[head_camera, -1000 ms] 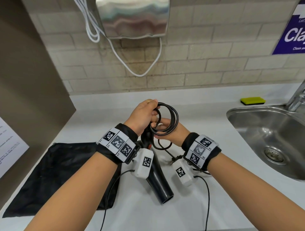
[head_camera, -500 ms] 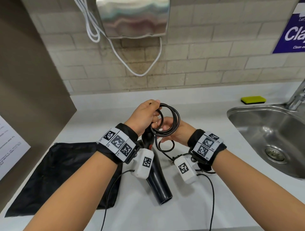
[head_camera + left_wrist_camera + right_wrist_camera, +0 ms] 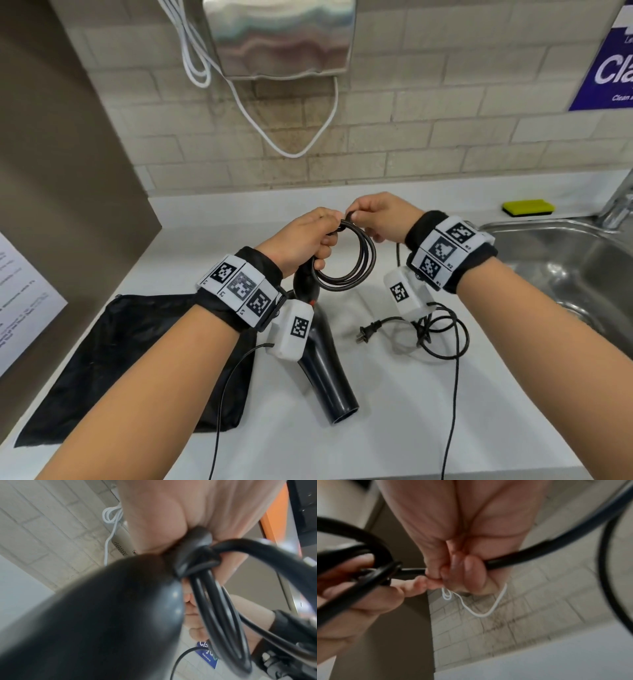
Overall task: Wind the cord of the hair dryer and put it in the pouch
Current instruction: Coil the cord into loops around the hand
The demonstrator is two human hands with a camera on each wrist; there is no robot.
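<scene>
The black hair dryer (image 3: 318,356) hangs above the white counter (image 3: 376,428), its nozzle pointing down and toward the camera in the head view, and its rounded rear fills the lower left of the left wrist view. Its cord (image 3: 356,260) is gathered into a coil of several loops just above the dryer's handle end. The left hand (image 3: 301,240) has its fingers curled round the top of that coil and the dryer's handle, so it carries both. The right hand (image 3: 380,216), touching the left at the top of the coil, pinches a strand of the cord between thumb and fingertips; the right wrist view shows the strand passing through its closed fingers (image 3: 471,566). From there the loose rest of the cord runs down past the right wrist to a tangle on the counter, ending in the plug (image 3: 364,334), which lies flat just right of the dryer. The black pouch (image 3: 137,359) lies flat on the counter to the left, partly under the left forearm. A steel sink (image 3: 565,274) sits at the right, with a yellow sponge (image 3: 529,207) behind it by the tiled wall.
</scene>
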